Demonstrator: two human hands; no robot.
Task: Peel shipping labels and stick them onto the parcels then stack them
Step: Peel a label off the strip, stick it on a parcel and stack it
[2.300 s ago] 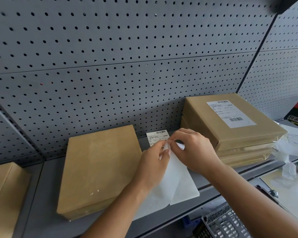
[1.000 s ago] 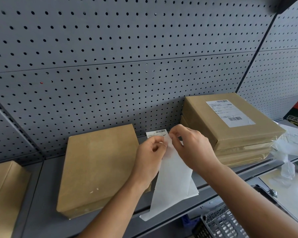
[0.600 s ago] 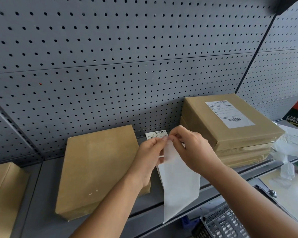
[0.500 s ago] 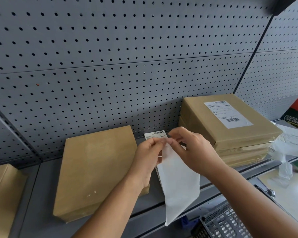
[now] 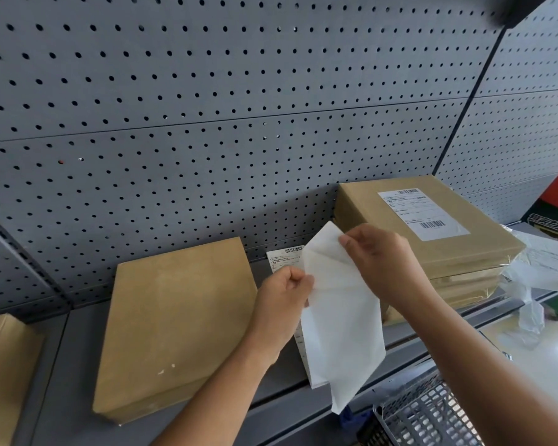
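An unlabelled brown parcel (image 5: 174, 320) lies flat on the grey shelf (image 5: 74, 381). To its right, both hands hold a white shipping label sheet (image 5: 342, 326) above the shelf. My left hand (image 5: 284, 297) pinches its left edge. My right hand (image 5: 377, 262) pulls a peeled white layer up and to the right, so the top corner stands apart from the rest. More printed labels (image 5: 284, 257) lie on the shelf behind the sheet. At the right stands a stack of brown parcels (image 5: 432, 239), the top one bearing a label (image 5: 419, 214).
A grey pegboard wall (image 5: 239, 107) backs the shelf. Another brown parcel (image 5: 4, 375) shows at the far left edge. Crumpled clear plastic (image 5: 541, 275) lies right of the stack. A grey wire basket (image 5: 426, 416) sits below the shelf's front edge.
My right hand has pulled the upper layer up and to the right, so the two layers have separated at the top. My left hand has stayed on the sheet's left edge.
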